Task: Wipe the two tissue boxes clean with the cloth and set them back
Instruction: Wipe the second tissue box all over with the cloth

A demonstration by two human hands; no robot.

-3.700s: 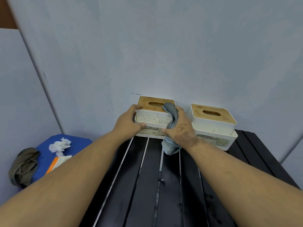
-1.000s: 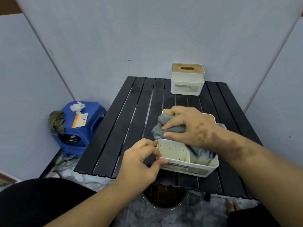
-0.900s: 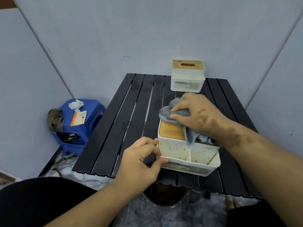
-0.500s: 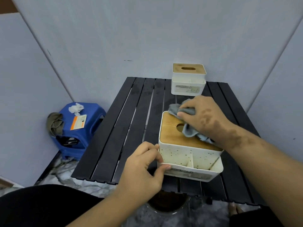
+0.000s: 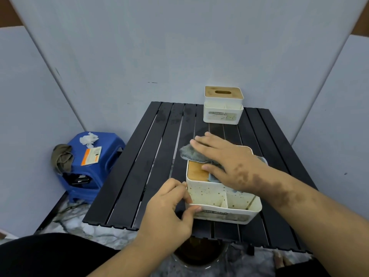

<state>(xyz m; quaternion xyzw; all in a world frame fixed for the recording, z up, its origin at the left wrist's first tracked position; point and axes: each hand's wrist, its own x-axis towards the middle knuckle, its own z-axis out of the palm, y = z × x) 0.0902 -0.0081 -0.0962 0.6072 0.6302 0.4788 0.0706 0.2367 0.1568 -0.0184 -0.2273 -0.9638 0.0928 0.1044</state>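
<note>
Fingers (image 5: 201,143) of the right hand (image 5: 225,160) lie straight and close together, pressing the grey cloth (image 5: 191,155) flat onto the wooden lid of the near tissue box (image 5: 217,196). Part of the cloth hangs past the lid's far left corner. This box stands at the near edge of the black slatted table (image 5: 151,156), its speckled white front compartments facing the person. The left hand (image 5: 169,212) steadies it at the near left corner, thumb curled against the front rim and fingertips on the side wall; how firmly it grips is hard to judge from this angle. The second tissue box (image 5: 223,105) stands upright at the table's far edge, well apart from the first and against the grey wall. Left of the table a blue stool (image 5: 93,168) carries crumpled white paper (image 5: 88,139), an orange-and-white card (image 5: 91,155) and an olive rag (image 5: 62,157) draped over its side.
</note>
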